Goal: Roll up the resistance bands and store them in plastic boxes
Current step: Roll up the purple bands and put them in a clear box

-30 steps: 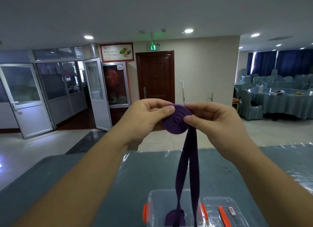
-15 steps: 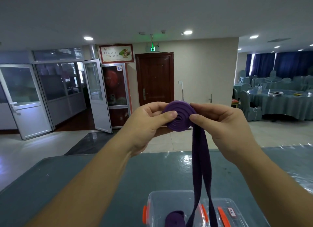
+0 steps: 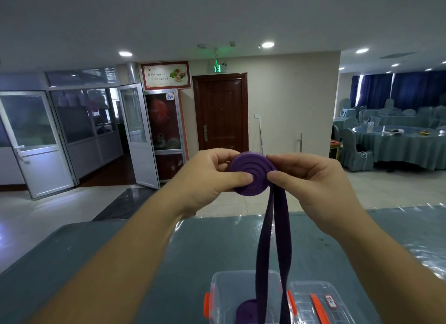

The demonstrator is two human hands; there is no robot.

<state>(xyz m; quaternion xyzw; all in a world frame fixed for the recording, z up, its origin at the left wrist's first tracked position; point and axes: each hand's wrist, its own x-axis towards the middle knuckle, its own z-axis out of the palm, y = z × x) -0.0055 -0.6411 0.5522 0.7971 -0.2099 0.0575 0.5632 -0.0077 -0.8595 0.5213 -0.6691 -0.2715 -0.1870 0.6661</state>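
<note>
Between left hand [image 3: 205, 178] and right hand [image 3: 311, 178], pinched purple band coil [image 3: 251, 176]

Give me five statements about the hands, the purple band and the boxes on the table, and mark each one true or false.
1. Both hands hold the purple roll. True: left hand, right hand.
2. The band is fully rolled. False: a long tail hangs down from the roll.
3. The clear box under the tail is empty. False: another purple roll lies in it.
4. The box has orange clips. True.
5. The roll rests on the table. False: it is held in the air above the table.
</note>
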